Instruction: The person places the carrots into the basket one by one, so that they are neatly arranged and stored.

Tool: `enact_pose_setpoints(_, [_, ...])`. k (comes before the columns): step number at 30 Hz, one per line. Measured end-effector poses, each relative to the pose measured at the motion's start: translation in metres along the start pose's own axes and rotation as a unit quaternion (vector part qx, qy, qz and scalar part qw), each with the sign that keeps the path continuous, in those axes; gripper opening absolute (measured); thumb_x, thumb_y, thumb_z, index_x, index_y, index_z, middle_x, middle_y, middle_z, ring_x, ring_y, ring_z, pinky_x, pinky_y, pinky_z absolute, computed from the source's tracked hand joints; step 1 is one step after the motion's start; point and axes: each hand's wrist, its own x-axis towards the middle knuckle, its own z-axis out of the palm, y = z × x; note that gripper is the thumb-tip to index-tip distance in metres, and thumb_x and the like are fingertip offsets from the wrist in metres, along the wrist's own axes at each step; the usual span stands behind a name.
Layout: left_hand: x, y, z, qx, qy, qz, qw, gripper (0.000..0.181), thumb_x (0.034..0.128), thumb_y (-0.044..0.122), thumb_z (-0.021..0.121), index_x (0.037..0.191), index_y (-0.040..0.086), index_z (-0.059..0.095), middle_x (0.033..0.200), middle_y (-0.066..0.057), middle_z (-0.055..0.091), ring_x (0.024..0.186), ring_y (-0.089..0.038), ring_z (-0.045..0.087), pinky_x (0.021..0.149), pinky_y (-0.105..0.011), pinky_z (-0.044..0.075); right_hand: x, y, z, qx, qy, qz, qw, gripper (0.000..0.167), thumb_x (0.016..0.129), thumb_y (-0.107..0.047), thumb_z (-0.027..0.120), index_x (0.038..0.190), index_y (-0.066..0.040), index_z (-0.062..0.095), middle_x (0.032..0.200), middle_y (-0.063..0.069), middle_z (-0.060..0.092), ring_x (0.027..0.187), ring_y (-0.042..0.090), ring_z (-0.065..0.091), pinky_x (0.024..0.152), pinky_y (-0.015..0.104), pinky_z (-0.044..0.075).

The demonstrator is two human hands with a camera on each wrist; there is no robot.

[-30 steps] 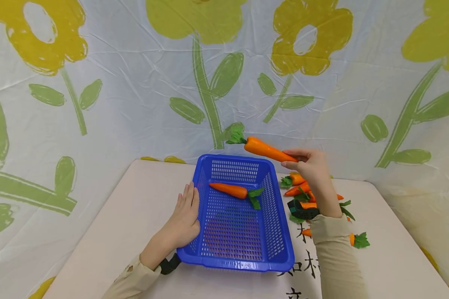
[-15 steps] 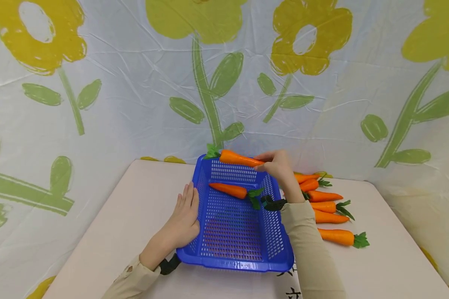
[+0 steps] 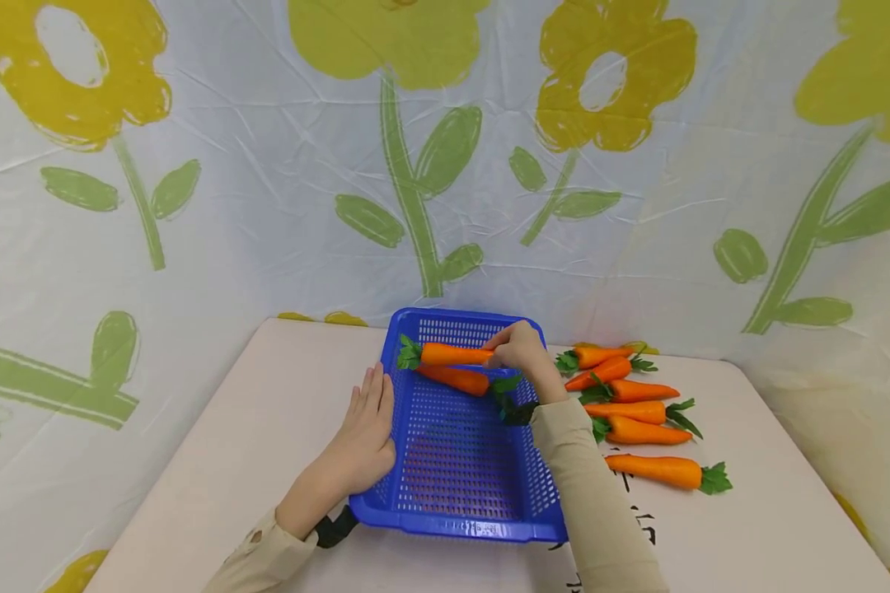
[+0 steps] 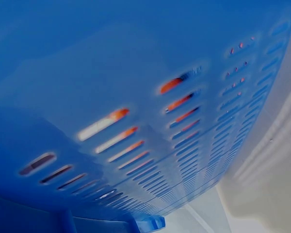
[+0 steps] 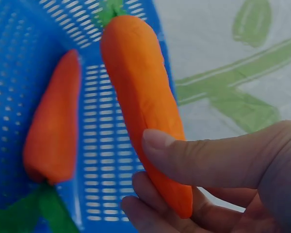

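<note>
A carrot with a green leafy top (image 3: 452,354) is pinched near its narrow tip by my right hand (image 3: 522,352), inside the far part of the blue basket (image 3: 456,525). In the right wrist view, thumb and fingers curl round the lower end of this held carrot (image 5: 140,92). Below it a second carrot (image 3: 456,380) lies in the basket, tip to the left; it also shows in the right wrist view (image 5: 56,126). My left hand (image 3: 363,432) rests with straight fingers against the basket's left side. Only the slotted basket wall (image 4: 111,63) fills the left wrist view.
Several carrots lie in a loose column on the table right of the basket, the nearest one (image 3: 660,471) a little apart. Black characters (image 3: 641,527) mark the pale table (image 3: 267,428). A flower-printed cloth (image 3: 267,165) hangs behind.
My right hand has carried the held carrot leftward and down, from right of the basket's far rim to inside it. The left hand has stayed at the basket's side.
</note>
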Motion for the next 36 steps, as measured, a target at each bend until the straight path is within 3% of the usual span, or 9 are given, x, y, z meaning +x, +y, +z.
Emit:
enact_pose_setpoints(2, [0.0, -0.001, 0.0, 0.001, -0.003, -0.002, 1.0, 0.076, 0.0884, 0.004, 0.04, 0.153, -0.013, 0.004, 0.161, -0.026, -0.012, 0.149, -0.037, -0.014, 0.117, -0.059, 0.002, 0.003, -0.001, 0.01, -0.033, -0.003, 0.029, 0.999, 0.021, 0.072, -0.001, 0.081, 0.093, -0.001, 0.08, 0.091, 0.013, 0.072, 0.071, 0.02, 0.06, 0.065, 0.033, 0.054])
enact_pose_setpoints(5, [0.0, -0.001, 0.0, 0.001, -0.004, -0.002, 1.0, 0.076, 0.0885, 0.004, 0.04, 0.153, -0.013, 0.004, 0.162, -0.026, -0.012, 0.149, -0.038, -0.013, 0.117, -0.059, 0.002, 0.004, 0.003, 0.02, -0.052, -0.028, 0.053, 0.9969, 0.019, 0.07, 0.002, 0.081, 0.088, 0.001, 0.078, 0.08, 0.01, 0.071, 0.064, 0.018, 0.06, 0.064, 0.035, 0.057])
enact_pose_setpoints(11, [-0.001, 0.0, 0.0, 0.001, -0.003, -0.006, 1.0, 0.077, 0.0879, 0.004, 0.042, 0.153, -0.012, 0.005, 0.162, -0.025, -0.01, 0.149, -0.039, -0.009, 0.117, -0.058, 0.003, 0.003, 0.01, 0.033, -0.088, -0.078, 0.062, 0.9912, 0.015, 0.07, 0.001, 0.082, 0.083, 0.003, 0.076, 0.074, 0.008, 0.067, 0.061, 0.018, 0.06, 0.06, 0.032, 0.057])
enact_pose_setpoints(15, [-0.002, 0.001, 0.0, -0.008, -0.003, -0.008, 0.9999, 0.077, 0.088, 0.004, 0.042, 0.154, -0.011, 0.005, 0.162, -0.025, -0.01, 0.149, -0.038, -0.01, 0.118, -0.058, 0.002, 0.001, 0.01, 0.038, -0.115, -0.084, 0.073, 0.9871, 0.014, 0.071, 0.0, 0.083, 0.082, 0.002, 0.075, 0.075, 0.008, 0.066, 0.063, 0.018, 0.058, 0.06, 0.03, 0.055])
enact_pose_setpoints(25, [-0.003, 0.002, -0.002, -0.01, 0.0, -0.003, 0.9999, 0.077, 0.0879, 0.003, 0.041, 0.153, -0.012, 0.003, 0.162, -0.025, -0.011, 0.149, -0.037, -0.012, 0.117, -0.059, 0.001, 0.004, 0.019, 0.045, -0.173, -0.024, 0.092, 0.9803, 0.016, 0.068, -0.004, 0.087, 0.075, -0.001, 0.072, 0.071, 0.008, 0.066, 0.064, 0.023, 0.061, 0.061, 0.034, 0.053])
enact_pose_setpoints(32, [-0.002, 0.001, -0.002, -0.009, 0.002, -0.001, 1.0, 0.077, 0.088, 0.003, 0.041, 0.153, -0.012, 0.004, 0.162, -0.026, -0.01, 0.149, -0.038, -0.012, 0.117, -0.059, 0.002, 0.01, 0.023, 0.053, -0.219, 0.03, 0.116, 0.9684, 0.039, 0.067, -0.011, 0.09, 0.098, -0.001, 0.071, 0.097, 0.016, 0.068, 0.085, 0.032, 0.062, 0.08, 0.052, 0.053])
enact_pose_setpoints(36, [-0.001, 0.0, -0.001, -0.009, -0.002, -0.004, 0.9999, 0.077, 0.0879, 0.003, 0.041, 0.154, -0.012, 0.003, 0.162, -0.026, -0.011, 0.149, -0.037, -0.013, 0.117, -0.059, 0.001, 0.012, 0.024, 0.058, -0.258, 0.05, 0.116, 0.9579, 0.053, 0.066, -0.016, 0.091, 0.11, -0.001, 0.066, 0.112, 0.021, 0.065, 0.099, 0.039, 0.062, 0.083, 0.056, 0.052])
